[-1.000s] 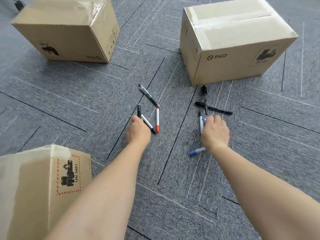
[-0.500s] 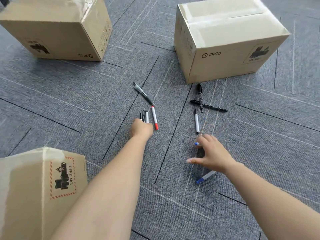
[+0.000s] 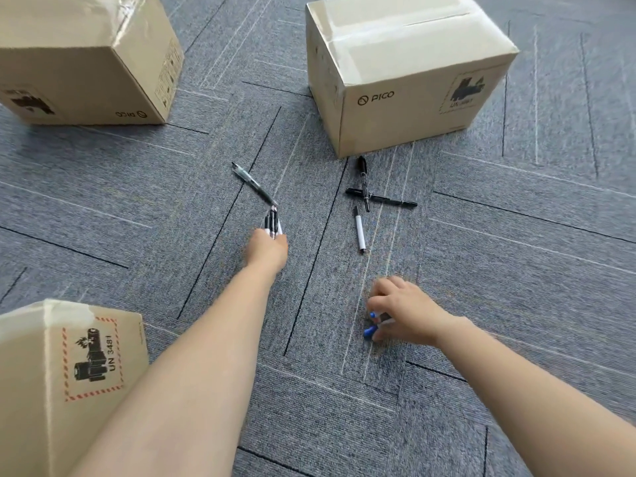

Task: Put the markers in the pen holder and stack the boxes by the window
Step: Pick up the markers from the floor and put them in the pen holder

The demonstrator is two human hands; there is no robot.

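Observation:
My left hand [image 3: 266, 247] is closed around a bunch of markers [image 3: 273, 223] whose tips stick out away from me. My right hand [image 3: 401, 309] grips blue-capped markers [image 3: 371, 323] low over the carpet. Loose on the carpet lie a black pen [image 3: 254, 184], a white marker [image 3: 359, 232] and two crossed black markers [image 3: 370, 194]. Three cardboard boxes stand around them: one at far left [image 3: 86, 60], one at far right [image 3: 406, 70], one near left [image 3: 65, 370]. No pen holder is in view.
Grey-blue carpet tiles [image 3: 516, 256] cover the floor everywhere. The boxes ring the pens on three sides; open carpet stretches to the right and toward me between my arms.
My left hand gathered the red-capped and black-capped markers into one bunch. My right hand pulled back toward me and closed over the blue markers.

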